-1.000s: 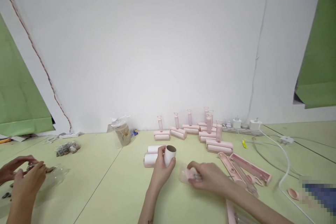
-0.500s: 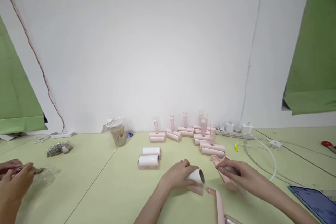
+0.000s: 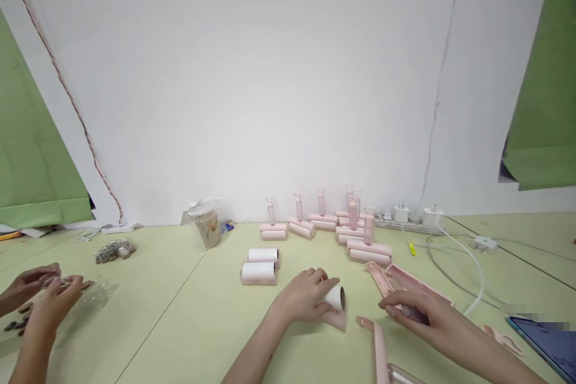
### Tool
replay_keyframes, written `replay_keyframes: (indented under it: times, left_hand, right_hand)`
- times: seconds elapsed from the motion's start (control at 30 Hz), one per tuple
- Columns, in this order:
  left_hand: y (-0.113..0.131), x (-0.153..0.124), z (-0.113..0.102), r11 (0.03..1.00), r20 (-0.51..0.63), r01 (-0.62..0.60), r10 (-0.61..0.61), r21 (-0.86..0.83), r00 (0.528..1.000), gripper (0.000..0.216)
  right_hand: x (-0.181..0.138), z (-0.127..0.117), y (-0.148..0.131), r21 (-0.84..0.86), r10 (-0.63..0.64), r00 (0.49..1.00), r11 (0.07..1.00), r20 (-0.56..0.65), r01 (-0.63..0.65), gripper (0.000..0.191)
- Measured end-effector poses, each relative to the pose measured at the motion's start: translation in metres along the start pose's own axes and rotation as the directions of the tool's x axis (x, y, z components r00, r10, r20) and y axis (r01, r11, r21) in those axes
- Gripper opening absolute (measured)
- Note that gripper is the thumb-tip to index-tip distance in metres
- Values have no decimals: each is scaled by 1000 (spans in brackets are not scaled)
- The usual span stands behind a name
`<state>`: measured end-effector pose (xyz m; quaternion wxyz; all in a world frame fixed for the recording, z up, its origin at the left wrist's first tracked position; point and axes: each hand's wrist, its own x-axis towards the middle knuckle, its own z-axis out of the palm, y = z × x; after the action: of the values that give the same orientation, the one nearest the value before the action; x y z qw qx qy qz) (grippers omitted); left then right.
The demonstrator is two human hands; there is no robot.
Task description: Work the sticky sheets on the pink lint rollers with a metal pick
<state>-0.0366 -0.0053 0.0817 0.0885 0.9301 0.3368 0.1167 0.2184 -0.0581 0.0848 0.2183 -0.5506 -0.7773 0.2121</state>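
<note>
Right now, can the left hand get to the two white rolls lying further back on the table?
Probably yes. The two white rolls lie just beyond the left hand with bare table between, but that hand is already wrapped around a white roll.

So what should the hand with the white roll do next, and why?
Probably lower the white roll fully into the pink tray just beneath it. The left hand has its grip around the roll, lying on its side right above that piece, as two other rolls sit in theirs. The right hand rests on a long pink part nearby.
</note>
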Motion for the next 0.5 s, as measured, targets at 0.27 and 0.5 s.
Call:
replay_keyframes:
  times: [0.27,0.5]
  left_hand:
    - [-2,-6,23,997,29,56,-55,-44,998,78]
    - [-17,-77,25,955,-131,296,-295,-10,946,52]
  right_hand:
    - [-6,8,-12,35,-75,996,997,42,73,34]
    - [-9,16,10,45,-74,993,997,90,70,24]
